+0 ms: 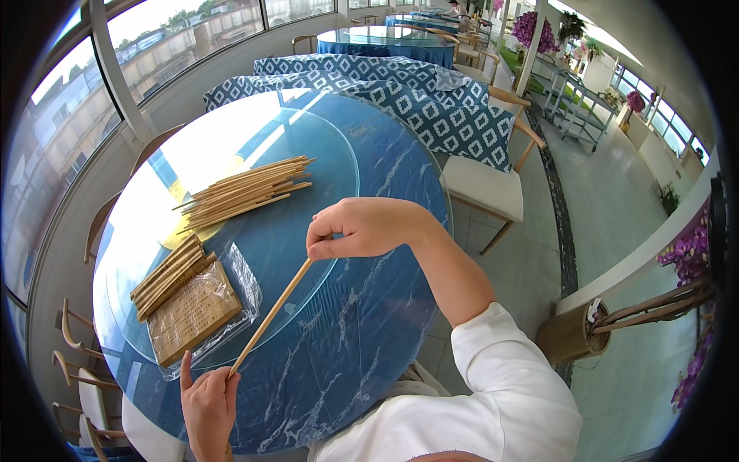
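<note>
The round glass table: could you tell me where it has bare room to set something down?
The table is bare along its far and right side, beyond the loose chopsticks, and near its front edge right of the left hand. The left is crowded: a packet of chopsticks and plastic wrap. The right hand holds one chopstick across the middle.

On the tabletop (369, 323) a loose pile of chopsticks (246, 192) lay far, a plastic-wrapped packet (192, 312) near and left (smaller bundle (169, 277) just behind it); chairs (485, 185) stood right.
</note>
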`<state>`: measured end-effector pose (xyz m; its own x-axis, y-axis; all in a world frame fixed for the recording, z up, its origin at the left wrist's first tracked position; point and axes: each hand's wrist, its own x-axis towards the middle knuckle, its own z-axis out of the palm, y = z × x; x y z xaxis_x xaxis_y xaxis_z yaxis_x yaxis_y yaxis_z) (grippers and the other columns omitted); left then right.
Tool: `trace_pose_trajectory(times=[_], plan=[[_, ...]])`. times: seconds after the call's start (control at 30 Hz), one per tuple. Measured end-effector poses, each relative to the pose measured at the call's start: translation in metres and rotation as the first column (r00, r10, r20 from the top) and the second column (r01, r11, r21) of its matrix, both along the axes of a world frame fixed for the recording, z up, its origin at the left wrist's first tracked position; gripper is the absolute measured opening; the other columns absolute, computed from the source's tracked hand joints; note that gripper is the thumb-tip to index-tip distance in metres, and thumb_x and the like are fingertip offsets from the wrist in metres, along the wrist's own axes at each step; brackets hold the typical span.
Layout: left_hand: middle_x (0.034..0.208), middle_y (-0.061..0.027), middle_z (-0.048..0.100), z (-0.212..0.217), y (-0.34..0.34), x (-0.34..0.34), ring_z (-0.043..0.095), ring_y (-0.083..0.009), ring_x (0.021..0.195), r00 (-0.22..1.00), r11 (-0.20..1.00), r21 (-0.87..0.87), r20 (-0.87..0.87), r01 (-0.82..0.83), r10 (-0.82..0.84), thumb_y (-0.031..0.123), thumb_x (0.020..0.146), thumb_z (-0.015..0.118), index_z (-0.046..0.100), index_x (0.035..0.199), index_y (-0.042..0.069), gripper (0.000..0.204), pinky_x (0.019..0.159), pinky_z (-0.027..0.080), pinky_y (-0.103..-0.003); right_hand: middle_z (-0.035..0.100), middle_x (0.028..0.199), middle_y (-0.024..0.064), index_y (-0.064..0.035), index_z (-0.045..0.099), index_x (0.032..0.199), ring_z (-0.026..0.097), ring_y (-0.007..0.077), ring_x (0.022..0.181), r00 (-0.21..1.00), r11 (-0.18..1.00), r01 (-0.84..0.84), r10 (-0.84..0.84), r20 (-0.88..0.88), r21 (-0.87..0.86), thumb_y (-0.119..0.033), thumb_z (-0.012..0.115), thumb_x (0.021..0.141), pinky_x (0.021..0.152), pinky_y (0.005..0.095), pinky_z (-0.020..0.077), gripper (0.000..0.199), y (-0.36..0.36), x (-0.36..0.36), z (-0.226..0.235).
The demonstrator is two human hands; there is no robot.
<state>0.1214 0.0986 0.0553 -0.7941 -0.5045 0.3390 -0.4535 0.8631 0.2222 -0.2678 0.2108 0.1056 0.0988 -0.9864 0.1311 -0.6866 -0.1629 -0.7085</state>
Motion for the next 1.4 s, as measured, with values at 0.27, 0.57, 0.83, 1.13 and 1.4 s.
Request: trace_pose_trajectory(times=[0.27, 0.57, 0.83, 1.13, 1.4], plan=[[0.074, -0.0105, 0.073, -0.001, 0.001, 0.0, 0.073, -0.0267, 0.069, 1.0, 1.0, -0.004, 0.004, 0.006, -0.006, 0.007, 0.096, 0.073, 0.069, 0.091, 0.004, 0.008, 0.125, 0.035, -0.054, 0.07, 0.078, 0.004, -0.005, 0.077, 0.108, 0.06, 0.0156, 0.067, 1.0, 1.0, -0.01, 0.01, 0.013, -0.012, -0.032, 0.066, 0.105, 0.063, 0.0326, 0.0467, 0.029, -0.001, 0.0, -0.003], [0.073, -0.0108, 0.073, -0.003, 0.0, 0.003, 0.073, -0.0264, 0.069, 1.0, 1.0, 0.006, -0.008, 0.013, -0.013, 0.007, 0.096, 0.073, 0.069, 0.092, 0.003, 0.007, 0.125, 0.035, -0.055, 0.066, 0.079, 0.0045, -0.0037, 0.077, 0.106, 0.06, 0.0171, 0.07, 1.0, 1.0, -0.004, 0.004, 0.018, 0.031, -0.029, 0.068, 0.104, 0.066, 0.0329, 0.0471, 0.027, -0.003, 0.003, 0.002], [0.076, -0.0106, 0.073, -0.006, -0.001, 0.007, 0.073, -0.0271, 0.072, 1.0, 1.0, 0.02, -0.025, 0.012, -0.011, 0.006, 0.096, 0.073, 0.07, 0.095, 0.003, 0.005, 0.125, 0.035, -0.056, 0.069, 0.076, 0.0052, -0.0045, 0.077, 0.106, 0.059, 0.0168, 0.065, 1.0, 0.999, -0.025, 0.025, 0.003, -0.035, -0.033, 0.066, 0.105, 0.062, 0.0333, 0.0465, 0.03, -0.009, 0.002, -0.006], [0.077, -0.0091, 0.072, -0.005, 0.0, 0.011, 0.073, -0.0272, 0.077, 1.0, 0.999, 0.042, -0.008, 0.008, -0.007, 0.004, 0.094, 0.072, 0.069, 0.098, 0.004, 0.005, 0.125, 0.034, -0.056, 0.068, 0.075, 0.0049, -0.0039, 0.076, 0.104, 0.058, 0.0157, 0.063, 1.0, 0.998, -0.022, 0.022, 0.007, -0.058, -0.033, 0.067, 0.105, 0.061, 0.0326, 0.0462, 0.03, -0.013, 0.004, -0.008], [0.078, -0.0073, 0.072, -0.006, 0.0, 0.015, 0.073, -0.0256, 0.08, 1.0, 0.997, 0.081, -0.022, 0.015, -0.013, -0.004, 0.093, 0.064, 0.067, 0.101, 0.004, 0.012, 0.126, 0.031, -0.058, 0.067, 0.073, 0.0043, -0.0039, 0.076, 0.103, 0.057, 0.015, 0.062, 1.0, 0.998, -0.018, 0.019, 0.014, -0.061, -0.033, 0.067, 0.105, 0.06, 0.032, 0.0455, 0.03, -0.016, 0.006, -0.011]])
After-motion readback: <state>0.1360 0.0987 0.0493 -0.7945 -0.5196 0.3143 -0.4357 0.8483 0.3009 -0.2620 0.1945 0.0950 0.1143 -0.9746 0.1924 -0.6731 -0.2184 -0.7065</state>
